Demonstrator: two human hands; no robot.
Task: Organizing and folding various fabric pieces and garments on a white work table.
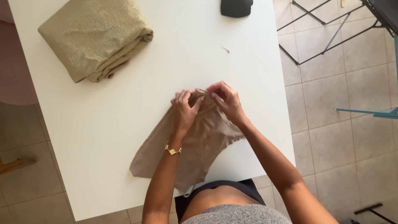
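Note:
A piece of beige-brown fabric (203,141) lies on the white table (103,124), reaching from its middle to the near edge. My left hand (185,108) presses on the fabric's far end, fingers curled over it. My right hand (226,98) pinches the same far edge just to the right, fingertips close to those of the left hand. A gold bracelet (173,150) sits on my left wrist. What is between the fingertips is too small to tell.
A folded, glittery gold cloth (96,35) rests at the table's far left. A small pin or needle (225,49) lies beyond my hands. A black object (236,7) sits at the far edge. Metal frames (327,33) stand on the tiled floor to the right.

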